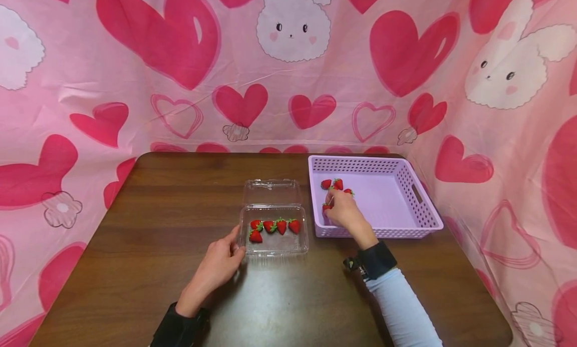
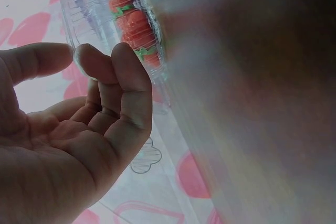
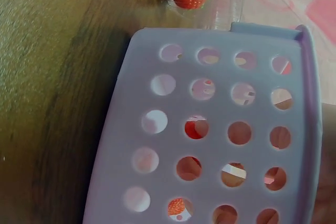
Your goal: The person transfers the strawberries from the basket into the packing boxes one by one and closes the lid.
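A clear plastic clamshell box (image 1: 274, 249) lies with its lid (image 1: 272, 192) folded back. Several strawberries (image 1: 281, 226) sit inside it, most in a row along the back and one in front at the left. My left hand (image 1: 218, 262) pinches the box's left edge between thumb and fingers. To the right, my right hand (image 1: 344, 212) reaches over the near wall of a lilac basket (image 1: 383, 233) and holds a strawberry (image 1: 326, 207) at its fingertips. More strawberries (image 1: 338, 184) lie beyond that hand. In the right wrist view the perforated basket wall (image 3: 173, 103) hides most of the fingers.
The brown wooden table (image 1: 180, 202) carries both containers, the basket standing close to the box's right side. Behind the table and along its sides hangs a pink curtain (image 1: 288, 76) with hearts and rabbits.
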`<action>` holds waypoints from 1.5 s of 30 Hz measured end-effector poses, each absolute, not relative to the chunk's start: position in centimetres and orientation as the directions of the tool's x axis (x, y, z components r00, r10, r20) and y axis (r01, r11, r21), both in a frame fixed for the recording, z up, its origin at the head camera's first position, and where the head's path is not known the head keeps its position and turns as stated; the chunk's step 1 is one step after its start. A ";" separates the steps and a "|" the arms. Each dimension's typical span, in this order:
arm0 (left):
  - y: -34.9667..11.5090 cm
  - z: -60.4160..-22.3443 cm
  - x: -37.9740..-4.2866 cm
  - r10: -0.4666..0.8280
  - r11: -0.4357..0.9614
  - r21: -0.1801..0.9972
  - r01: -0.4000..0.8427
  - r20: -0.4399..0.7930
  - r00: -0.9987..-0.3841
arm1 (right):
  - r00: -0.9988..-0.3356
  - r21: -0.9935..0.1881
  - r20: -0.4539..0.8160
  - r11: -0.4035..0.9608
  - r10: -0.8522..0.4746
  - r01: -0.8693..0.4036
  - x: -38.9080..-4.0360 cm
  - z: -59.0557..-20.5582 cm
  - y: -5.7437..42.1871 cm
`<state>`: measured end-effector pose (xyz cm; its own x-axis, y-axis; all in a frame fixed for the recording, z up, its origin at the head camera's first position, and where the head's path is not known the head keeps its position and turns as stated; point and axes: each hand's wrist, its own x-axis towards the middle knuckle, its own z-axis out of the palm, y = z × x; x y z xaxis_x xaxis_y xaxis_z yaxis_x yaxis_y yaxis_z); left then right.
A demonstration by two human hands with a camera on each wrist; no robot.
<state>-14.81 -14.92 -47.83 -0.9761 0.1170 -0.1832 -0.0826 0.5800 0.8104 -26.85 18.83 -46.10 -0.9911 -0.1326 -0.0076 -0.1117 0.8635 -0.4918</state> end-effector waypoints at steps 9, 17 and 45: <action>-14.9 -47.9 -14.8 0.112 0.590 0.804 -0.076 -0.174 -0.978 | -0.993 -0.512 0.007 0.853 -0.118 -0.105 -26.4 -45.6 18.7; -14.8 -47.9 -14.7 0.109 0.586 0.806 -0.083 -0.180 -0.978 | -0.992 -0.532 0.047 0.838 -0.117 -0.124 -26.0 -45.3 18.7; -14.8 -47.8 -14.9 0.108 0.589 0.804 -0.084 -0.181 -0.977 | -0.979 -0.552 0.135 0.809 -0.150 -0.200 -24.6 -42.6 17.7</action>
<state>-14.86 -14.83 -47.78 -0.9774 0.1082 -0.1815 -0.0842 0.5885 0.8041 -24.65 17.73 -42.60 -0.9794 -0.1499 0.1353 -0.2002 0.8095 -0.5520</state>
